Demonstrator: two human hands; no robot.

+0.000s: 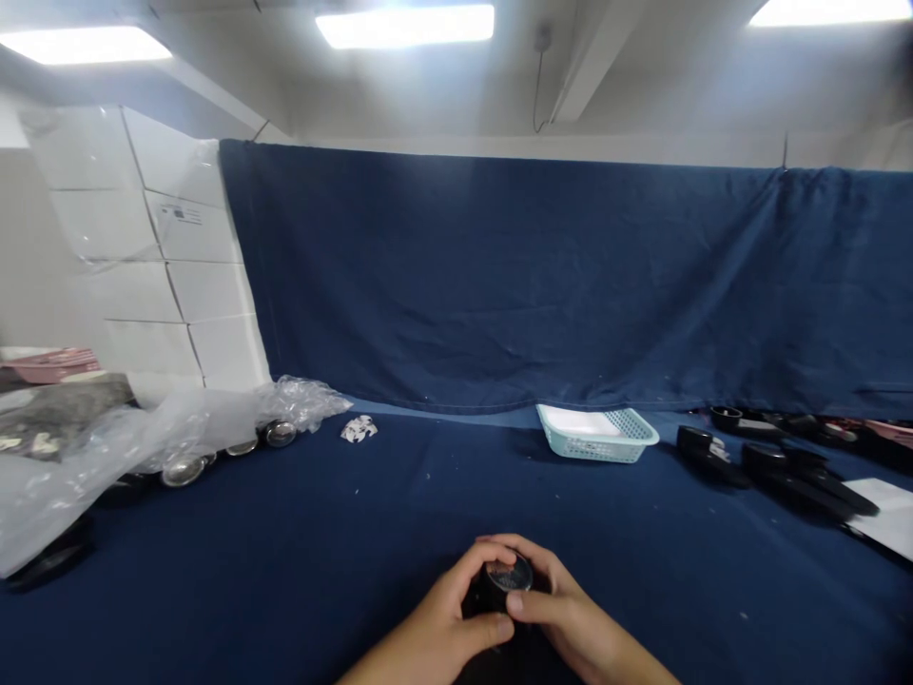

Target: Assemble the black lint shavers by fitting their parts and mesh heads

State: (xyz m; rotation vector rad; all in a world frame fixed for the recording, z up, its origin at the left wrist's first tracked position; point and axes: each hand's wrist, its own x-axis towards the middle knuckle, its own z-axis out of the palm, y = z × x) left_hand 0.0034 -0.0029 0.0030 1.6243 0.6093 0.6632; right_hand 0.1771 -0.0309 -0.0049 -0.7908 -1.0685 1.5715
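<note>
Left hand (pixel 449 609) and right hand (pixel 571 614) are closed around a black round-topped piece (pixel 514 576), fingers curled over its far side and both thumbs on the near side; its base is too dark to tell whether it touches the desk (pixel 342 561). Behind hangs a broad navy curtain (pixel 485 276), and navy cloth covers the desk. White cartons (pixel 203 285) stand stacked at the far left, with clear plastic sheeting (pixel 143 438) spread in front, partly over round metal-rimmed parts (pixel 184 471). Blurred black parts (pixel 795 480) lie at the right, near a pale turquoise perforated basket (pixel 599 449) with white lining. Smallest is a black-and-white crumpled wad (pixel 359 429), beside the plastic.
</note>
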